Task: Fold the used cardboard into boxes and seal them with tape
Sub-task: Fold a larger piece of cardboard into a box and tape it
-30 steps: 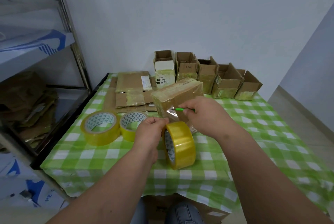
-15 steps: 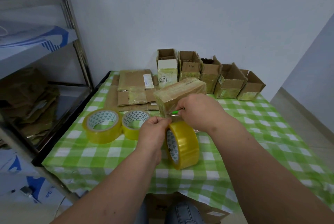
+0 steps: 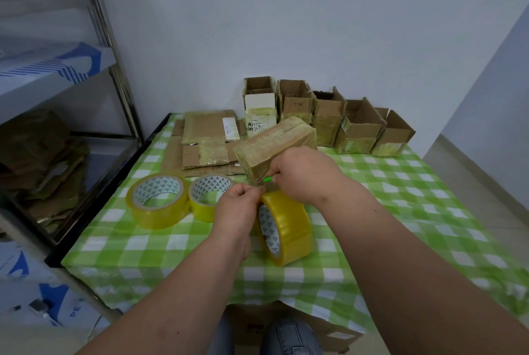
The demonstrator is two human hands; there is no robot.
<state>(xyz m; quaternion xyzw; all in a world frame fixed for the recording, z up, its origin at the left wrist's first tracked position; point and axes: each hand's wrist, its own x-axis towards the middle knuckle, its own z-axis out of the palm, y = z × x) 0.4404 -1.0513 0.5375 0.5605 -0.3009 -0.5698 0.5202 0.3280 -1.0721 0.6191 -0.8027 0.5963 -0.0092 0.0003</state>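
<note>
1. A yellow tape roll (image 3: 286, 228) stands on edge on the green checked worktop (image 3: 400, 206), nearest the person.
2. The left hand (image 3: 237, 208) has its fingers pinched on the clear tape strip (image 3: 254, 180) running up from the roll.
3. The right hand (image 3: 303, 174) has its fingers curled around a green cutter (image 3: 267, 179) at the strip.
4. The closed cardboard box (image 3: 272, 143) sits tilted just behind both hands.
5. Two spare tape rolls (image 3: 157, 200) lie flat to the left.
6. Flattened cardboard (image 3: 209, 128) and open boxes (image 3: 357, 128) line the far edge.

A closed brown cardboard box (image 3: 274, 143) wrapped in yellowish tape sits tilted at table centre; a yellow tape roll (image 3: 286, 227) stands on edge at its 6 o'clock; a clear tape strip (image 3: 254, 180) stretches between them.
</note>
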